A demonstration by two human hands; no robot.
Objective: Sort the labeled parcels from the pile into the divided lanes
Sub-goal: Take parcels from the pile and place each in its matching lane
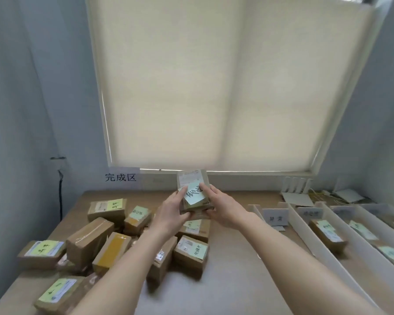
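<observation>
- The held parcel (192, 190), a small brown cardboard box, is raised above the table (225, 280), over the near edge of the pile (114, 237), with its top face tilted toward the camera.
- A green sticky note (194, 193) with handwritten characters lies on that face; a printed shipping label sits above it.
- Left hand (172, 211): fingers closed on the box's left side and lower corner, thumb lying on the edge of the note.
- Right hand (221, 206): fingers closed on the right side, thumb tip resting at the note's upper right corner. Both forearms extend forward, converging on the box.
- Judged step: reading the note to select a lane. Many parcels remain in the pile, so the task appears far from complete.
- Risk: the note looks only lightly attached; thumb pressure could peel or shift it, leaving the box unidentifiable.
- Risk: the lane tags (275, 218) are blurred here, and a misread would send the box to the wrong lane.
- Risk: carrying the box low to the right could strike a white divider (305, 233) and displace it.
- The divided lanes (350, 242) lie to the right, well apart from the pile; several already contain parcels.
- A sign (121, 177) reading 完成区 stands on the wall behind the pile.
</observation>
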